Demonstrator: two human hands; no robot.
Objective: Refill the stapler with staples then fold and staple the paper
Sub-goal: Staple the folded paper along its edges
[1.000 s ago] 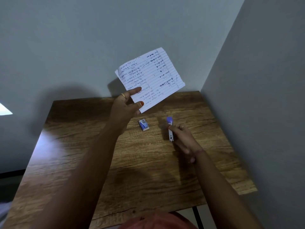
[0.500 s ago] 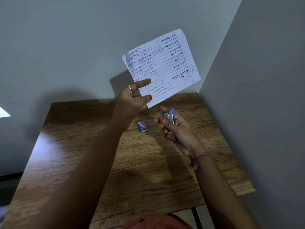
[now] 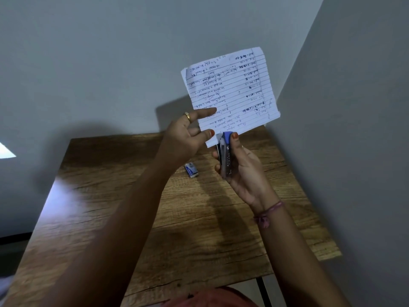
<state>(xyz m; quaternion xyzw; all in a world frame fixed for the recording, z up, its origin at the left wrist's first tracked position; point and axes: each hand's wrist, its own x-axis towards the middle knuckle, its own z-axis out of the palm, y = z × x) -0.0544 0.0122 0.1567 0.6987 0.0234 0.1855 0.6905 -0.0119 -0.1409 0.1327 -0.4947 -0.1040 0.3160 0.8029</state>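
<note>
We are at the stapling step: our left hand [image 3: 183, 138] pinches the paper [image 3: 230, 91] in the air above the table's [image 3: 199, 218] far edge, while our right hand [image 3: 241, 171] grips the stapler [image 3: 226, 156], its mouth over the paper's lower corner. Next we must squeeze firmly. The staple box [image 3: 191, 170] lies near the far edge.

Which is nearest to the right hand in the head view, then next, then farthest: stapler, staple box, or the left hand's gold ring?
1. Stapler: gripped upright in the right hand.
2. Staple box: on the wooden table, just left of that hand.
3. Gold ring: up on the left hand, which pinches the paper.
</note>
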